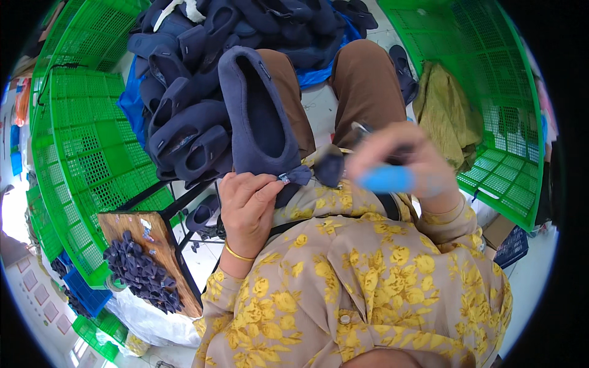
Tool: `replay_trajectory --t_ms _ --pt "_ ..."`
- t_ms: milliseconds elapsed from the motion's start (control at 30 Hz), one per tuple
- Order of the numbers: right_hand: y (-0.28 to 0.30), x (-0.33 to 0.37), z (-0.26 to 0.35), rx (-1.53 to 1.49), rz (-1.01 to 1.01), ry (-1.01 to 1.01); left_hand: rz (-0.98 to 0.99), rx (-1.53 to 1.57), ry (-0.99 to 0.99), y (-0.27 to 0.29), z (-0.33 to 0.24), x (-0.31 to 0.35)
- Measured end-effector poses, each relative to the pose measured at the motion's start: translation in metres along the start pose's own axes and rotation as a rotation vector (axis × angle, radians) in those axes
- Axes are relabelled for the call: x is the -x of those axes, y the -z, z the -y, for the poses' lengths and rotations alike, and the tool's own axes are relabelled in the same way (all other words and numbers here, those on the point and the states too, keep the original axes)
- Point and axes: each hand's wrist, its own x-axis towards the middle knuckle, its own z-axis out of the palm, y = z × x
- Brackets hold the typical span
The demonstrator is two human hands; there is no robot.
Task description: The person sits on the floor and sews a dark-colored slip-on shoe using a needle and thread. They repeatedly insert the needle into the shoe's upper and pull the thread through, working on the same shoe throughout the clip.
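Observation:
My left hand (pixel 248 205) pinches a small navy fabric bow (pixel 299 176) with a shiny centre, at the toe of a navy slip-on shoe (pixel 236 122). The shoe rests over my lap, its opening facing up and its toe toward me. To the right, my right hand (pixel 408 156) is smeared by motion, its fingers curled in. A bright blue piece (pixel 386 179) shows at its fingers, and a dark, thin end (pixel 361 127) sticks out beyond them; I cannot make out what it holds. Between the hands is a dark, rounded object (pixel 329 168), its kind unclear.
Navy shoes (pixel 190 132) lie heaped on blue sheeting (pixel 130 104) ahead and left. Green plastic crates (pixel 80 153) stand at both sides; olive cloth (pixel 448 116) hangs in the right one. Many navy bows (pixel 141 270) lie piled on a wooden board (pixel 113 224) at my left.

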Motion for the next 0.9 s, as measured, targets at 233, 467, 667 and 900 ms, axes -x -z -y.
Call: replay_trajectory --t_ms 233,467,667,900 --pt "-0.026 -0.013 -0.050 0.906 -0.040 -0.211 -0.018 0.000 0.010 -0.003 -0.001 0.001" --pt "-0.028 -0.015 -0.055 0.912 -0.054 -0.138 -0.027 -0.016 0.008 -0.004 0.000 0.002" --pt "-0.030 -0.017 -0.055 0.984 -0.018 -0.187 -0.021 -0.026 -0.001 -0.004 -0.001 0.000" --pt "-0.038 -0.030 -0.065 1.069 -0.069 -0.331 0.023 -0.111 -0.046 -0.006 -0.005 -0.006"
